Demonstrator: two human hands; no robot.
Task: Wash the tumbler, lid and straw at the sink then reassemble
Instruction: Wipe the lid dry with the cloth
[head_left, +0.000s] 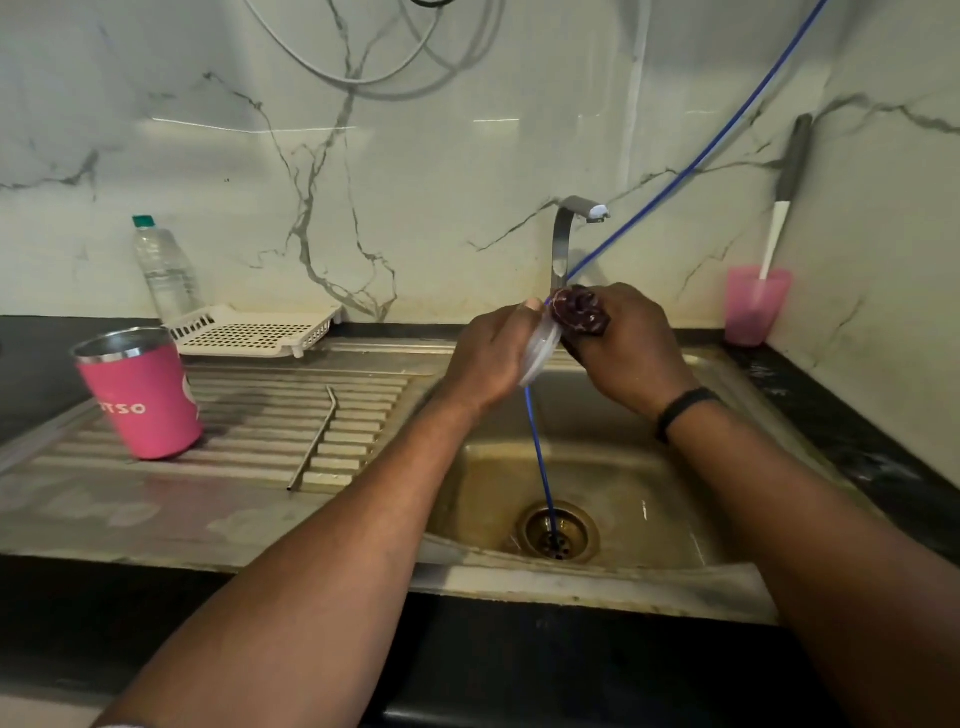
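Note:
Over the sink basin (675, 499), my left hand (493, 358) grips a clear plastic lid (541, 349), held nearly on edge. My right hand (623, 343) holds a dark maroon scrubber (579, 310) against the lid's upper rim. The pink steel tumbler (139, 395) stands open and upright on the ribbed drainboard (270, 415) at the left. A bent metal straw (314, 439) lies on the drainboard to the tumbler's right. No water is seen running from the tap (569, 234).
A blue hose (540, 452) runs from the upper right down into the drain. A white perforated rack (254, 332) and a water bottle (163, 265) sit behind the drainboard. A pink cup (753, 306) with a brush stands at the right corner.

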